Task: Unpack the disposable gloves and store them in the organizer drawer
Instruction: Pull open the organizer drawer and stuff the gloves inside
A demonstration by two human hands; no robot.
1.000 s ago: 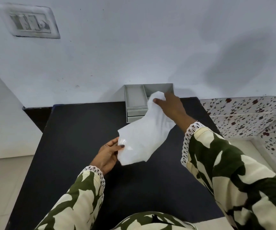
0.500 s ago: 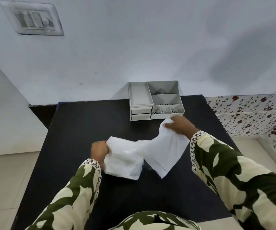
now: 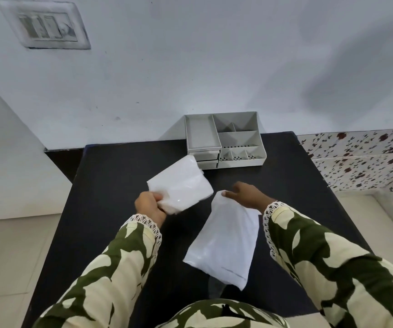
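Left hand (image 3: 149, 205) is now gripping the freed gloves (image 3: 181, 188) at 10 o'clock; right hand (image 3: 247, 194) is pinching the emptied bag (image 3: 226, 242); unpacking is done, storing remains.

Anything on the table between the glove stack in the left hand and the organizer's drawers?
Nothing: in the head view the glove stack nearly reaches the organizer drawers.

We have one view only, from the head, looking forward and steeply down across the black counter (image 3: 119, 166) toward the wall (image 3: 214, 67). It sits close: our sleeves fill the lower frame, the organizer (image 3: 240, 159) lies at upper centre, and a switch plate (image 3: 46, 27) sits upper left.
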